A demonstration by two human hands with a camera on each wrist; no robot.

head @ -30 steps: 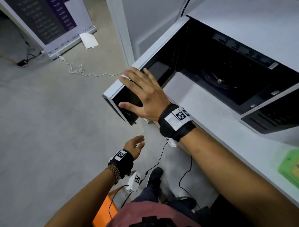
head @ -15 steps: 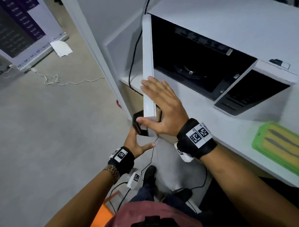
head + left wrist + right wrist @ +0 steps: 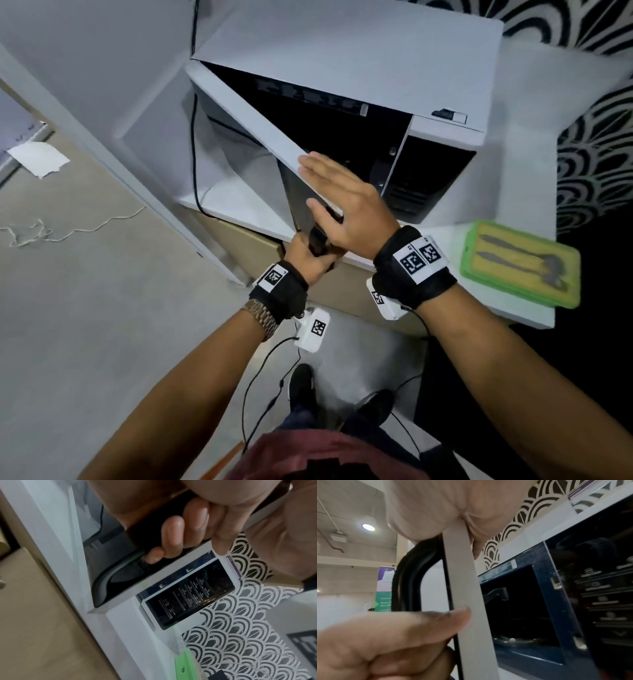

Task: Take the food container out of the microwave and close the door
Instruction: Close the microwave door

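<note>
The white microwave (image 3: 359,51) stands on a white counter (image 3: 520,313) with its door (image 3: 246,116) partly swung in and the dark cavity (image 3: 513,608) still showing. My right hand (image 3: 346,202) lies flat with straight fingers on the door's top outer corner, its thumb (image 3: 419,626) against the door's edge (image 3: 467,588). Below it, my left hand (image 3: 308,257) grips the black door handle (image 3: 120,572), fingers (image 3: 171,536) curled round it. The green food container (image 3: 520,263) with a yellow lid sits on the counter, right of the microwave.
The black control panel (image 3: 188,595) is on the microwave's right side. A black cable (image 3: 194,137) hangs in the gap to its left. A black-and-white patterned wall (image 3: 599,154) is behind. White paper (image 3: 37,159) lies on the grey floor; my shoes (image 3: 301,383) are below.
The door has swung from wide open to partly closed under my right hand. My left hand rose from hanging free and took hold of the handle.
</note>
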